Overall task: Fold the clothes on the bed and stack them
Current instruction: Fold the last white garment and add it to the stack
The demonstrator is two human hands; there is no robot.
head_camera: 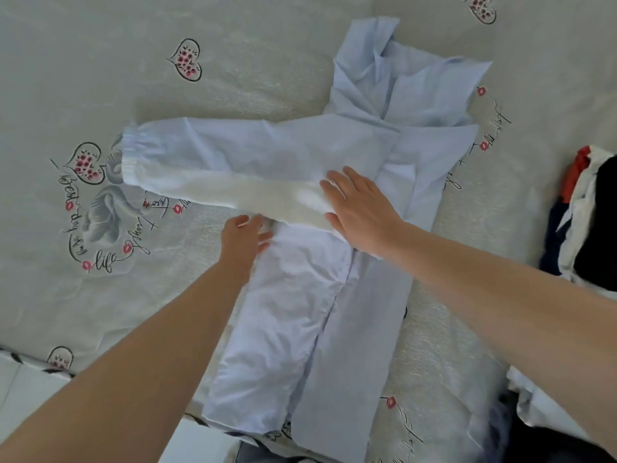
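Note:
A pale blue long-sleeved shirt (334,295) lies lengthwise on the bed, its sides folded in toward the middle. One sleeve (207,162) with an elastic cuff stretches out to the left across the sheet. My right hand (360,205) lies flat with straight fingers on the shirt where that sleeve meets the body. My left hand (243,238) touches the shirt's left edge just below the sleeve, fingers relaxed. The collar end (400,71) is rumpled at the far side.
The bed sheet (167,312) is grey-green with heart and lettering prints. A pile of dark, white and red clothes (587,222) sits at the right edge. The bed's near edge runs along the bottom left, with pale floor beyond.

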